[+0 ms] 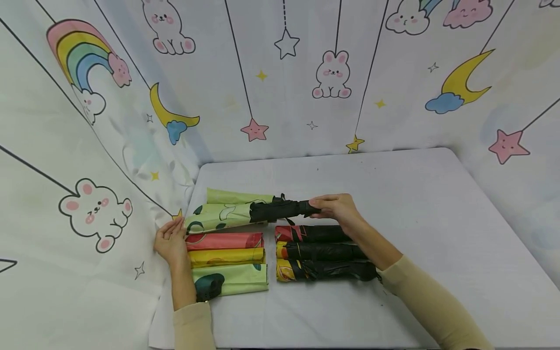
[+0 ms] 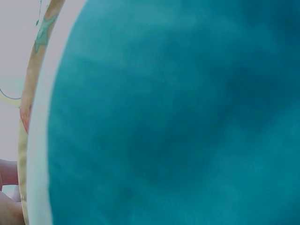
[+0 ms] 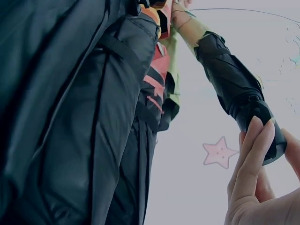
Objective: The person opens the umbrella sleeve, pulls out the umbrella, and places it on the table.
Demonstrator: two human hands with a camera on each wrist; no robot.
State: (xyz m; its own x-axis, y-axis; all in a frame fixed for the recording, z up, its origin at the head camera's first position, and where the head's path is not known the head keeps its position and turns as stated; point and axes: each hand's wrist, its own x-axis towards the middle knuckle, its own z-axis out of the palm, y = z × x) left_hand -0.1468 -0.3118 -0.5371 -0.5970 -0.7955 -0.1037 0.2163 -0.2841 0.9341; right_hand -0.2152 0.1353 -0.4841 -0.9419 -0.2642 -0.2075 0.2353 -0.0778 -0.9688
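My right hand [image 1: 339,209] pinches the black handle [image 3: 269,136] of a folded umbrella [image 1: 280,210], thumb on one side and fingers on the other. The umbrella's left part is in light green patterned cloth [image 1: 227,216]; its right part is black. At the left end of that cloth, my left hand [image 1: 170,238] pinches the edge with its fingertips. Another light green piece [image 1: 238,196] lies just behind. In the left wrist view a blurred teal surface [image 2: 164,112] covers most of the frame, hiding much of the left hand's work.
Red [image 1: 227,240], yellow [image 1: 227,257] and light green [image 1: 245,279] cloth pieces lie in a column at left. Beside them lie three black folded umbrellas, one red-ended [image 1: 315,234] and two yellow-ended [image 1: 323,251], under the right forearm. Patterned curtains [image 1: 297,112] border the white table.
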